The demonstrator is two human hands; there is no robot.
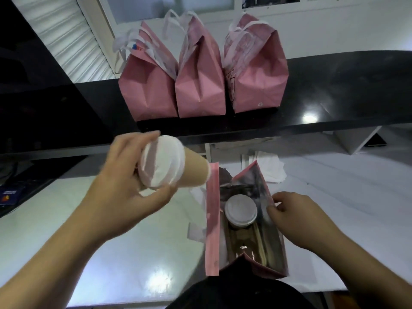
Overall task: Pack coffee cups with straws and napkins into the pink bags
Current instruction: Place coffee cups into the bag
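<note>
An open pink bag (211, 219) stands on the white counter in front of me. Inside it sits one coffee cup with a white lid (240, 211), and a long thin item that may be a straw lies beside it. My left hand (124, 181) grips a second tan coffee cup with a white lid (162, 162), tilted on its side, its base just left of the bag's upper rim. My right hand (296, 217) pinches the bag's right rim and holds it open. White napkins (272, 166) lie behind the bag.
Three filled pink bags (200, 85) with white handles stand side by side on a raised black ledge (334, 90) at the back. The white counter (111, 253) stretches left and right. Dark items lie at the far left edge.
</note>
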